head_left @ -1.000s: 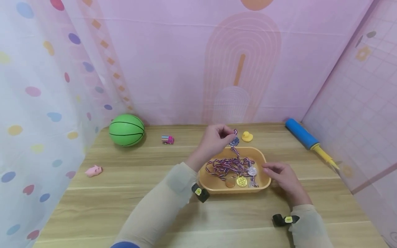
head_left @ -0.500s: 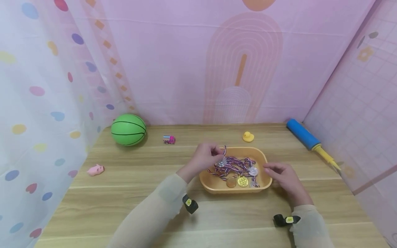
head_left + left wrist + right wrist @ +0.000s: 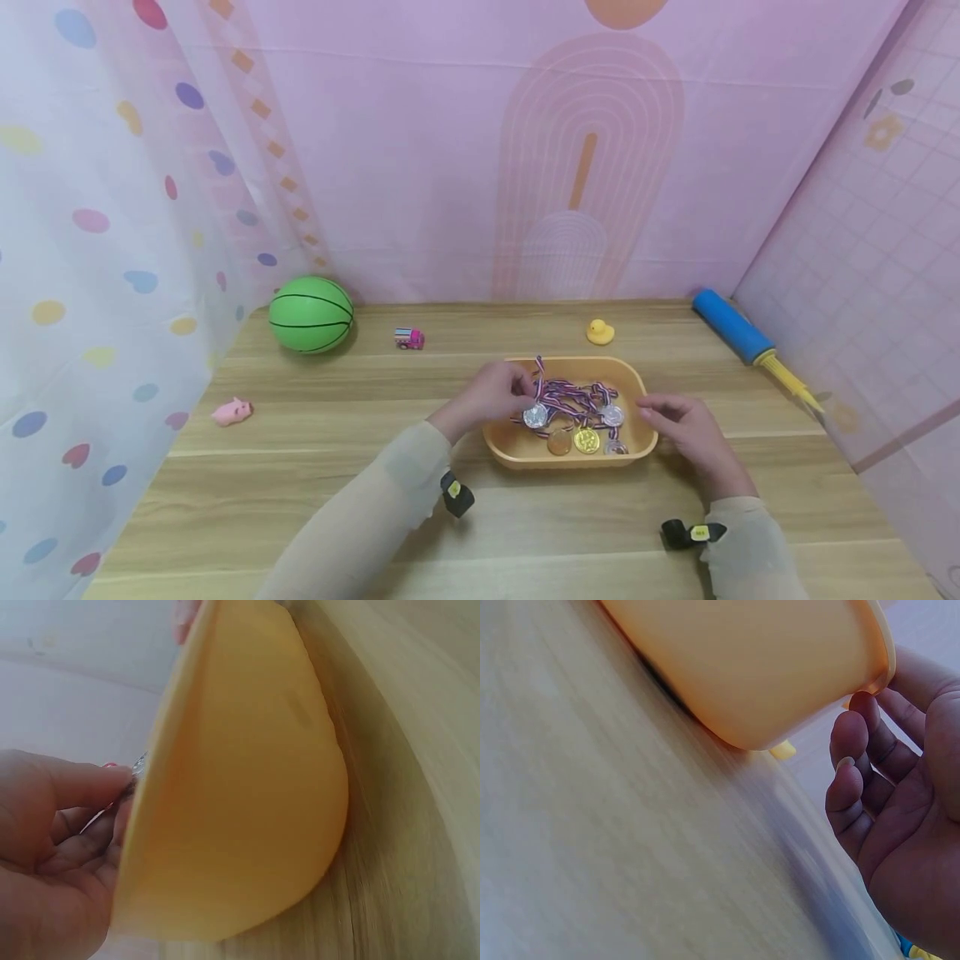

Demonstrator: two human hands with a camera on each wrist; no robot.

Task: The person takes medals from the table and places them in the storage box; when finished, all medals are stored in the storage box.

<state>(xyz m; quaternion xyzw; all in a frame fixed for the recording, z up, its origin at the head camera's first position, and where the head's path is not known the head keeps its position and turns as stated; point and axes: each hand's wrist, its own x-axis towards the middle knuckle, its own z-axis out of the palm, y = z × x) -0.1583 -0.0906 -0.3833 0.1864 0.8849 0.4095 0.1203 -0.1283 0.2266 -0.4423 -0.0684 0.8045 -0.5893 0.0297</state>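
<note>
My left hand [image 3: 489, 396] reaches over the left side of a shallow orange plastic basin [image 3: 573, 461] and pinches a silver medal [image 3: 536, 416] by its upper edge, where the striped ribbon joins it. Thumb and forefinger meet on it behind the basin wall in the left wrist view. The right hand [image 3: 692, 433] grips the basin's right rim between thumb and fingers. Inside lie a gold medal [image 3: 587, 440], a bronze-coloured medal [image 3: 558, 442], another silver medal [image 3: 612, 415] and a tangle of red, white and blue ribbons [image 3: 572, 397].
Behind the basin sits a yellow toy duck [image 3: 599, 332]. A small pink toy truck [image 3: 408, 337], a green ball [image 3: 311, 314] and a pink toy pig [image 3: 232, 412] are on the left. At the right edge lies a blue and yellow hand pump [image 3: 750, 342].
The left hand has brought the silver medal from above the basin's back rim down and left into the basin. The right hand has stayed at the right rim.
</note>
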